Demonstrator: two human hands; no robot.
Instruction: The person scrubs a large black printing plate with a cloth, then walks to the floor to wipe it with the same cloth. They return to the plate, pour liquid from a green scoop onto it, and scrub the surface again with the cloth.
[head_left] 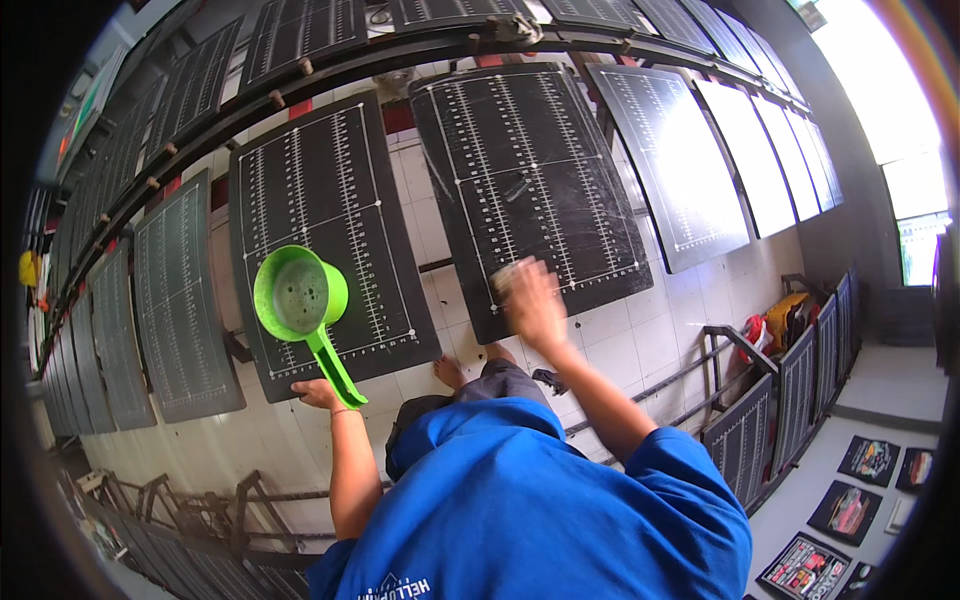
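My right hand (535, 305), smeared by motion, presses a pale sponge-like pad (509, 274) onto the near part of a black board (530, 140). White ruled scales run along this board, and wet-looking streaks show on its right side. To the left, a bright green dipper (338, 290) stands over a second black board (300, 190), with greyish, bubbly liquid inside. Its handle points toward me. My left hand (318, 393) is at that board's near edge, beside and partly beneath the handle. Its fingers are partly hidden, so whether it grips edge or handle is unclear.
More ruled boards lie on both sides, like a greyish one (180, 300) at left and a glaring one (680, 170) at right. A dark rail (400, 52) crosses behind. Upright boards (740, 440) lean in a rack at lower right. Pale tiles (620, 340) cover the floor.
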